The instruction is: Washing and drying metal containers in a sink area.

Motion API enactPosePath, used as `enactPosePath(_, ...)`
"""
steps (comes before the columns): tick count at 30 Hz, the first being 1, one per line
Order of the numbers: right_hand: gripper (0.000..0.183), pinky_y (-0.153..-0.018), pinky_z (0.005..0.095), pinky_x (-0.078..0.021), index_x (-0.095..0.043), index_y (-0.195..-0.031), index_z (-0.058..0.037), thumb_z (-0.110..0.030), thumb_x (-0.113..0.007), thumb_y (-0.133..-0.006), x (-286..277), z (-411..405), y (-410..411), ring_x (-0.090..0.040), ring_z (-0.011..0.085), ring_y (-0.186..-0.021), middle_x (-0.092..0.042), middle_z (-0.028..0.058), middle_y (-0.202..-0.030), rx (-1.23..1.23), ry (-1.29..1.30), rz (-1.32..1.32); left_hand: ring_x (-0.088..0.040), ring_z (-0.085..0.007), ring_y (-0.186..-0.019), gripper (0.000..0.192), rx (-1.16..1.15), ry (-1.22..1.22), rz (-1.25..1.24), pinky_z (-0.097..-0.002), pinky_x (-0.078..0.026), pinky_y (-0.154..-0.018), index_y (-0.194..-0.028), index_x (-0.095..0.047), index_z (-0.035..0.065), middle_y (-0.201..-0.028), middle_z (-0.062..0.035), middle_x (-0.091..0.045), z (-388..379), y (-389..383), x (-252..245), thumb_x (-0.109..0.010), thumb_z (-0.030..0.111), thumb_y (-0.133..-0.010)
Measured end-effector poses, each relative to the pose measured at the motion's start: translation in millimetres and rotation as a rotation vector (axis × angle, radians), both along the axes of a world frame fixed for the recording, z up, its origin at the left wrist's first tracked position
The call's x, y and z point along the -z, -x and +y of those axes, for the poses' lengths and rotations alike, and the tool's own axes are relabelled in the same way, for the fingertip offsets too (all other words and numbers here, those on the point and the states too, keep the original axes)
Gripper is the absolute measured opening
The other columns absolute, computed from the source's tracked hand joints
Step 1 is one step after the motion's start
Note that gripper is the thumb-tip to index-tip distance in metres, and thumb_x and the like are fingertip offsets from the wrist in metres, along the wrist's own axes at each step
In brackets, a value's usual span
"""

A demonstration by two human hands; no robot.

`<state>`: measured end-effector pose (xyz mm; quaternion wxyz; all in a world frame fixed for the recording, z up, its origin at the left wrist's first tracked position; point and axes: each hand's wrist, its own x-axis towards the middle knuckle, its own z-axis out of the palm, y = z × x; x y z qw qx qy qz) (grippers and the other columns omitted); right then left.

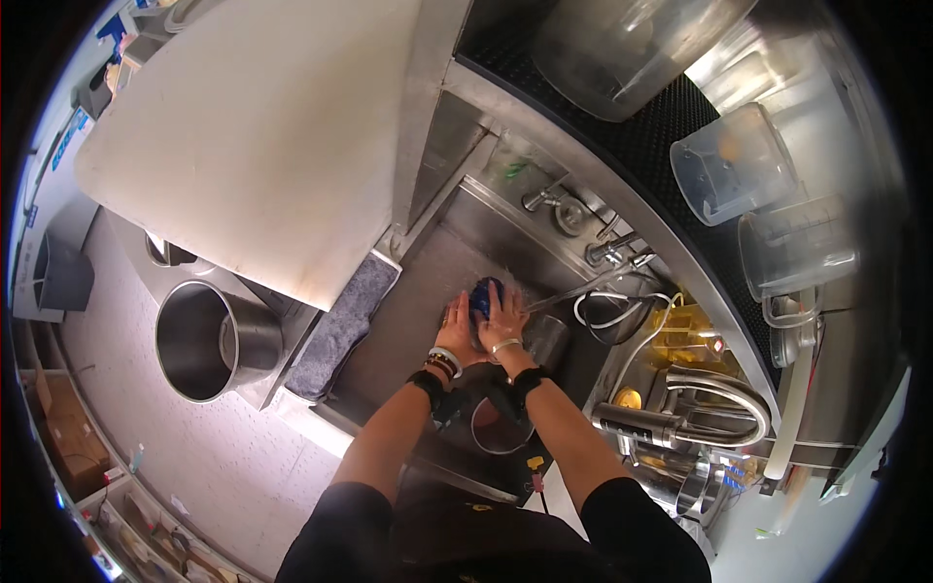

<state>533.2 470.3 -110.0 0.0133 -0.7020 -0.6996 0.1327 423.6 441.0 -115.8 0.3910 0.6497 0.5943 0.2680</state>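
My right hand (503, 321) lies over a wet blue cloth or scrubber (484, 295), fingers spread across it; its exact kind is unclear. My left hand (459, 331) is close against the other side of the blue thing, but its grip is partly hidden. Both hands are low in a stainless steel sink (408, 321). A stream of water runs from the metal faucet (638, 259) and splashes at my right fingers. Right of that hand sits a metal container (548, 337) in the sink. Below my wrists a round metal pot (503, 426) shows, partly covered by my right forearm.
A large white cutting board (255, 138) stands at upper left. A grey towel (342, 328) hangs over the sink's left edge, beside a tall steel pot (219, 342). Clear plastic containers (732, 164) rest on the black-matted shelf (656, 153). A second curved faucet (714, 408) is at right.
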Motion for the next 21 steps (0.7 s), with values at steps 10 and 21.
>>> enactPosePath(10, 0.048, -0.095, 0.0494, -0.0195, -0.041, -0.118, -0.0138, -0.022, -0.054, -0.073, -7, -44, -68, -0.015, 0.0366, -0.122, -0.016, 0.0185, -0.132, -0.508, -0.035, 0.169, -0.009, -0.0296, -0.125, 0.108, 0.226, -0.012, 0.285, -0.0588, -0.017, -0.092, -0.131, -0.009, 0.0162, -0.137, -0.0066, -0.009, 6, -2, -17, -0.074, 0.038, -0.047)
enactPosePath(21, 0.057, -0.08, 0.0406, -0.0358, -0.049, -0.11, -0.0195, -0.009, -0.061, -0.056, -1, 0, -29, -0.039, 0.0342, -0.092, -0.041, 0.0162, -0.096, -0.084, -0.303, -0.219, -0.032, -0.0301, -0.116, 0.114, 0.291, -0.036, 0.251, -0.044, -0.025, -0.096, -0.13, 0.004, 0.01, -0.131, -0.0126, -0.024, 21, -1, -1, -0.076, 0.024, -0.05)
